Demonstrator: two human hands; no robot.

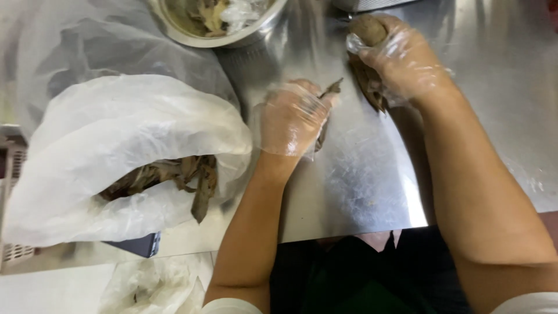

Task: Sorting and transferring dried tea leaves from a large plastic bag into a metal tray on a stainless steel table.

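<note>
Seen from above: a steel table (372,186), shiny and smeared, with both hands in thin clear plastic gloves at work on it. Left hand (290,119) curled shut, pinching a small brown peel strip (332,88) between thumb and fingertips, the strip sticking up and to the right past the knuckles, a further dark piece trailing under the palm toward the table. Right hand (401,58) closed around a brown root (367,29), rounded end poking out above the fingers near the table's far edge, ragged brown skin (372,87) hanging below the hand and touching or nearly touching the steel; hard to tell which. Hands near each other, not touching. At the far edge, just left of the root, a round metal bowl (244,36) holding pale and brown scraps plus a crumpled bit of clear plastic. To the left of the left hand, a large white plastic bag (116,128) lying open on its side, mouth facing the person, with a heap of brown peelings (168,174) spilling at its opening. Behind it, more translucent plastic sheet (87,46) bunched against the table. Below the table's near edge, dark clothing and a second crumpled clear bag (151,285) on a pale surface.
</note>
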